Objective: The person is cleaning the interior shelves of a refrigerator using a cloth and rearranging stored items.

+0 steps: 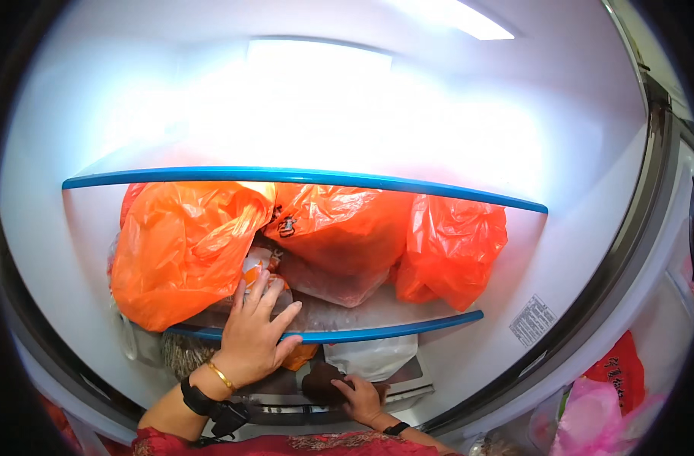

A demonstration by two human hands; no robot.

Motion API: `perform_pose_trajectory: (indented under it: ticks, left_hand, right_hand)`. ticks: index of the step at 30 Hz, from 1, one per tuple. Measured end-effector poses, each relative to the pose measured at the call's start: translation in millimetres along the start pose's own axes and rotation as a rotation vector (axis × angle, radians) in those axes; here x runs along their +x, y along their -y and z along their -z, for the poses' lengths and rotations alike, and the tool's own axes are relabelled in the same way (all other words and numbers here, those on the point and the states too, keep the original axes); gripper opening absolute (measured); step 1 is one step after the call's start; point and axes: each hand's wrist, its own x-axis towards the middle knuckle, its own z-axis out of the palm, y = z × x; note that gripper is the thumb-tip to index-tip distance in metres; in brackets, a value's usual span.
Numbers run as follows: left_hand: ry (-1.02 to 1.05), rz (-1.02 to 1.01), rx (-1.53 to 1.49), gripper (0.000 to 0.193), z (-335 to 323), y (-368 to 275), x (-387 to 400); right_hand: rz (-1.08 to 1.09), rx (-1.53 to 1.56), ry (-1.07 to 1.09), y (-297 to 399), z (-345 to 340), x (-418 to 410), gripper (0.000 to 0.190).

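Inside an open refrigerator, my left hand (258,328) is spread over the blue front edge (392,330) of a lower shelf. Its fingertips reach a white and orange package (257,265) beside a large orange plastic bag (181,256). Whether they touch the package is unclear. Lower down, my right hand (363,399) has its fingers on a dark brown item (323,384), which it seems to hold. To the right of that item's top sits a white plastic bag (375,356). A second orange bag (341,228) and a red-orange bag (455,245) fill the shelf.
An upper shelf with a blue edge (307,176) crosses above the bags. A bundle of thin dried stalks (187,353) lies below at left. On the right, the open door holds a pink plastic bag (589,416) and a red package (623,370).
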Motion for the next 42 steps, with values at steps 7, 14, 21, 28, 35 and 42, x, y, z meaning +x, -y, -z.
perform_pose_trajectory:
  ticks: [7,14,21,28,35,42]
  left_hand:
    - [-0.042,0.004,-0.097,0.047,-0.3,9.7,0.8]
    - [-0.064,-0.005,-0.377,0.034,1.5,24.5,-0.9]
    - [-0.019,-0.041,-0.417,0.036,5.7,34.0,-7.6]
    - [0.001,-0.087,-0.477,0.039,7.6,39.9,-7.9]
    - [-0.008,-0.11,-0.522,0.04,6.0,40.1,-6.2]
    - [-0.028,-0.134,-0.55,0.04,5.3,47.6,-4.2]
  right_hand:
    - [-0.318,0.645,-0.035,16.7,39.6,5.0,0.051]
    - [-0.102,1.084,-0.231,87.1,191.4,52.3,0.052]
    - [-0.201,0.63,-0.636,158.1,309.5,123.2,0.06]
    - [0.073,0.36,-0.532,223.1,396.3,240.9,0.041]
    - [0.06,0.206,-0.249,233.6,387.6,363.0,0.034]
    - [0.227,-0.151,0.29,225.0,342.9,462.8,0.082]
